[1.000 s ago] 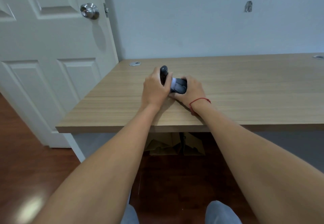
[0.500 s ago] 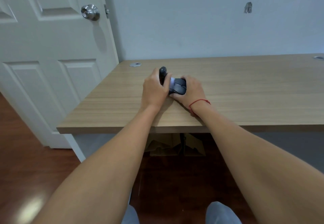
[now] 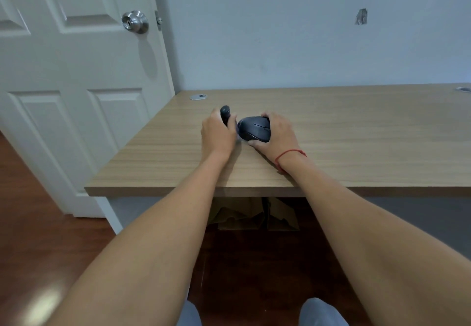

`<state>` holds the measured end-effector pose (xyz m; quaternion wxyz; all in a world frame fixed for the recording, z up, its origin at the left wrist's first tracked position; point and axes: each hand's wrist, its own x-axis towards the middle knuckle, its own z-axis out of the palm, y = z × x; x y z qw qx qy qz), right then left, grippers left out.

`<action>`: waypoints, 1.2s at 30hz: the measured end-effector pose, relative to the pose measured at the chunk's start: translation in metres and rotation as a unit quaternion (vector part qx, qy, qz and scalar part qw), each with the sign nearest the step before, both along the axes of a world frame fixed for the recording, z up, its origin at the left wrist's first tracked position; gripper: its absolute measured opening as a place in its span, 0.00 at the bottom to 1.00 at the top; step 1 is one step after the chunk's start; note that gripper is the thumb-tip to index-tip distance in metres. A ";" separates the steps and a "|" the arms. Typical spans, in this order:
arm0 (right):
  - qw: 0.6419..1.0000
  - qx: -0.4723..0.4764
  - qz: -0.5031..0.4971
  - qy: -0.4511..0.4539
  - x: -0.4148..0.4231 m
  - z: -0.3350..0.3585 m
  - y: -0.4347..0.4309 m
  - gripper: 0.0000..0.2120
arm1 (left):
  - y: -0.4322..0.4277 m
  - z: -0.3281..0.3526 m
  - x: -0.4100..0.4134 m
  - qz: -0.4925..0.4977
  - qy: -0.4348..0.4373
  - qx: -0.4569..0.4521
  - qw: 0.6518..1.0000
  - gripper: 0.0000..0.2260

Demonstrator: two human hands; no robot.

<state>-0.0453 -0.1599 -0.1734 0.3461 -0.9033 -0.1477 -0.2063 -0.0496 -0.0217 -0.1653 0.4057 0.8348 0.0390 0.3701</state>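
on a wooden bench (image 3: pixel 356 134), the right hand (image 3: pixel 279 134) curls around a black computer mouse (image 3: pixel 253 128), pinning it steady. just beside it, the left hand (image 3: pixel 218 134) grips a small dark piece (image 3: pixel 225 114) upright, probably a part meant for the mouse.

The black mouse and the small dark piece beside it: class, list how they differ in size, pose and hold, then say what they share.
1. The mouse is broad and domed; the dark piece is narrower and slimmer.
2. The mouse lies flat, buttons up; the dark piece stands on end.
3. The right hand holds the mouse; the left hand holds the dark piece.
Both are dark with rounded ends.
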 end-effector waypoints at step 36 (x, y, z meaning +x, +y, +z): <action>0.990 0.056 -0.046 0.117 0.011 -0.002 -0.001 0.13 | -0.008 0.003 -0.004 -0.110 -0.067 0.009 0.992 0.12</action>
